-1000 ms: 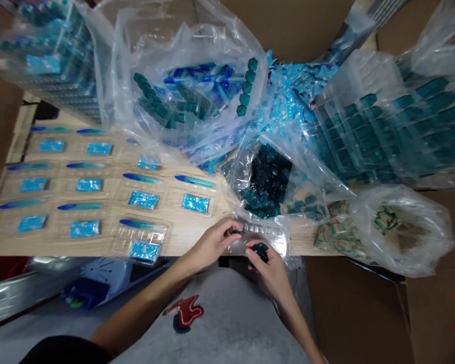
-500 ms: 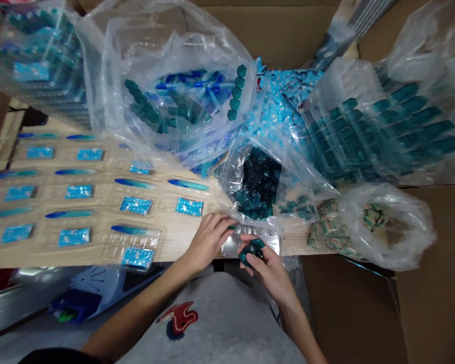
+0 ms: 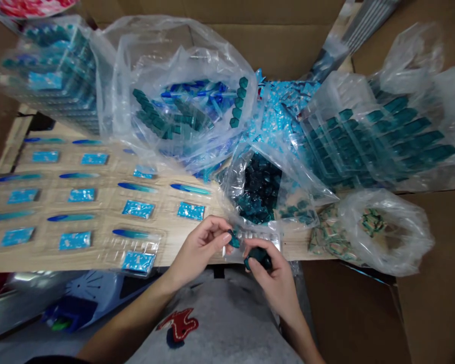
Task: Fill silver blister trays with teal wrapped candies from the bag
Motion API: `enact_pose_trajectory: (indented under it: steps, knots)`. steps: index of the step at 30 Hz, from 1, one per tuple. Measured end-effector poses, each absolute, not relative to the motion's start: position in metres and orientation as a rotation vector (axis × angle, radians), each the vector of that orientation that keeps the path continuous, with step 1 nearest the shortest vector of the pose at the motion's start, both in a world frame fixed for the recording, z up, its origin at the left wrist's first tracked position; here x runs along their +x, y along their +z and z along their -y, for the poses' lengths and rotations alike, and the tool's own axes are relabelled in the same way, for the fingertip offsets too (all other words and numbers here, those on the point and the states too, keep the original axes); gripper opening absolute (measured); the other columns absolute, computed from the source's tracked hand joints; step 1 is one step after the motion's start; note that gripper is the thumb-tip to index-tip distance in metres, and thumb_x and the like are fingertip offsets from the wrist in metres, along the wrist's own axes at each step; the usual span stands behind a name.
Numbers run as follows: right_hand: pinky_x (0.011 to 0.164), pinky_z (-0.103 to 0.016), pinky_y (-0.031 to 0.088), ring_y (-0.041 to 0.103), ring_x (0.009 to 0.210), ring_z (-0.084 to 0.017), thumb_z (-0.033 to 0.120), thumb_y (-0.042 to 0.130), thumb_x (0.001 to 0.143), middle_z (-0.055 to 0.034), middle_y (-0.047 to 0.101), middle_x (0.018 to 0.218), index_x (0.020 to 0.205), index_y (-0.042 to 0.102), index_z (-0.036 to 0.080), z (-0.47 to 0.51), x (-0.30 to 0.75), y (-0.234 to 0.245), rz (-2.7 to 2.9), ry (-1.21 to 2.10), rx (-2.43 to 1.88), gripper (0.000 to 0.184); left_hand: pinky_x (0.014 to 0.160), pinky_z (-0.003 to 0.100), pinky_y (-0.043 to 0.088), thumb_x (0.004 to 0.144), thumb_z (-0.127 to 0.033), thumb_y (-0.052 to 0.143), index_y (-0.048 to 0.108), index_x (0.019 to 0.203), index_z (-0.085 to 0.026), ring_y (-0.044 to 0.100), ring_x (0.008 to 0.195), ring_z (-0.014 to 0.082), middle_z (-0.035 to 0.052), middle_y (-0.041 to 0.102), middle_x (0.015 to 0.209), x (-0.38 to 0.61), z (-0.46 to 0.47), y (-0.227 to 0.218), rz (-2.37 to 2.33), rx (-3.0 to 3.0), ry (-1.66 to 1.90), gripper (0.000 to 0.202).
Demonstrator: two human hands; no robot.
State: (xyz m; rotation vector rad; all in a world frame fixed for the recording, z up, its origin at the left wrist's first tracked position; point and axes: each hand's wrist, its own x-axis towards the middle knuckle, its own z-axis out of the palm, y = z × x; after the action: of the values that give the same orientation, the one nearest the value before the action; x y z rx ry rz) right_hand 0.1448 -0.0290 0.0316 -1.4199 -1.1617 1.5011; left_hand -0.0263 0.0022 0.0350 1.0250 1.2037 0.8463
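The left hand (image 3: 199, 247) is drawing back from the clear plastic tray (image 3: 260, 238), pinching a small teal piece (image 3: 234, 238) in its fingertips, while the right hand (image 3: 273, 277) is curling around a dark teal cluster (image 3: 258, 259) just below the tray.

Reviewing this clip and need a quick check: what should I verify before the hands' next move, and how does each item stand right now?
1. Left hand pinches a small teal piece firmly: ok.
2. Right hand holds dark teal pieces in its fingers: ok.
3. Clear plastic blister tray lies within reach, directly behind both hands: ok.
4. The tray's cavities are free of teal pieces: cannot tell, as the hands and glare hide them.
5. Clear blister with a blue foil packet sits fully on the pale wooden board: not ok, it overhangs the front edge.
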Motion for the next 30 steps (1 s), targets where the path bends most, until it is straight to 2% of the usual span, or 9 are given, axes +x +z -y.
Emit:
enact_pose_trajectory:
  steps: [3,6,10,13,15,18,20,24,30]
  knots:
    - [0.06,-0.025,0.049,0.057,0.06,-0.013,0.028,0.065,0.075,0.0016,0.064,0.072,0.086,0.066,0.023,0.025,0.142,0.039,1.162,1.437,-1.463,0.012,0.062,0.023,0.052,0.084,-0.033,0.062,0.063,0.093,-0.02,0.062,0.063,0.011,-0.0031,0.061,0.071,-0.026,0.001,0.043,-1.17,1.059,0.822,0.015]
    - [0.057,-0.024,0.046,0.053,0.055,-0.012,0.029,0.065,0.075,0.0036,0.059,0.064,0.079,0.064,0.023,0.023,0.139,0.042,1.158,1.451,-1.471,0.007,0.066,0.02,0.053,0.084,-0.022,0.062,0.066,0.101,-0.023,0.063,0.074,0.0107,-0.0003,0.063,0.088,-0.024,0.007,0.049,-1.15,1.23,0.824,0.017]
    - [0.049,-0.021,0.043,0.05,0.051,-0.011,0.034,0.066,0.075,0.0036,0.058,0.063,0.078,0.065,0.022,0.021,0.141,0.042,1.058,1.595,-1.379,0.012,0.08,0.022,0.054,0.088,-0.014,0.058,0.063,0.11,-0.025,0.064,0.09,0.0125,0.0024,0.065,0.1,-0.027,0.011,0.051,-1.124,1.602,0.874,0.025]
    - [0.047,-0.021,0.043,0.052,0.05,-0.01,0.035,0.066,0.077,0.0027,0.061,0.064,0.079,0.066,0.022,0.022,0.143,0.04,0.987,1.678,-1.308,0.013,0.079,0.022,0.054,0.09,-0.011,0.053,0.06,0.115,-0.024,0.063,0.094,0.0129,0.0043,0.065,0.104,-0.03,0.01,0.053,-1.1,1.794,0.893,0.029]
    - [0.049,-0.022,0.046,0.055,0.051,-0.012,0.033,0.066,0.077,0.0022,0.064,0.064,0.077,0.066,0.022,0.022,0.141,0.041,1.022,1.654,-1.306,0.011,0.076,0.022,0.055,0.091,-0.009,0.05,0.06,0.115,-0.023,0.064,0.091,0.0128,0.0048,0.066,0.102,-0.03,0.01,0.054,-1.106,1.841,0.894,0.029]
    - [0.061,-0.025,0.051,0.063,0.062,-0.015,0.024,0.065,0.077,0.0017,0.068,0.068,0.074,0.065,0.024,0.023,0.137,0.045,1.154,1.429,-1.355,0.003,0.075,0.023,0.056,0.09,-0.007,0.048,0.061,0.111,-0.022,0.066,0.089,0.0135,0.0052,0.067,0.099,-0.028,0.011,0.055,-1.099,1.856,0.917,0.029]
    - [0.068,-0.027,0.052,0.065,0.069,-0.016,0.02,0.065,0.076,0.0012,0.07,0.073,0.074,0.065,0.025,0.023,0.135,0.047,1.22,1.298,-1.364,0.005,0.076,0.023,0.055,0.09,-0.007,0.049,0.061,0.11,-0.022,0.066,0.089,0.0136,0.005,0.068,0.097,-0.027,0.012,0.054,-1.089,1.823,0.975,0.028]
    - [0.069,-0.028,0.054,0.066,0.071,-0.017,0.021,0.064,0.077,0.0004,0.071,0.075,0.075,0.064,0.025,0.023,0.134,0.048,1.252,1.256,-1.385,0.004,0.077,0.023,0.055,0.09,-0.012,0.052,0.064,0.103,-0.022,0.066,0.088,0.0133,0.004,0.069,0.096,-0.03,0.012,0.055,-1.092,1.669,0.931,0.02]
    - [0.071,-0.027,0.053,0.065,0.073,-0.016,0.02,0.066,0.078,0.0016,0.07,0.078,0.078,0.065,0.026,0.024,0.137,0.046,1.256,1.26,-1.348,0.006,0.081,0.024,0.056,0.09,-0.021,0.059,0.066,0.105,-0.022,0.068,0.091,0.0146,0.0044,0.071,0.1,-0.034,0.011,0.058,-1.118,1.609,0.832,0.017]
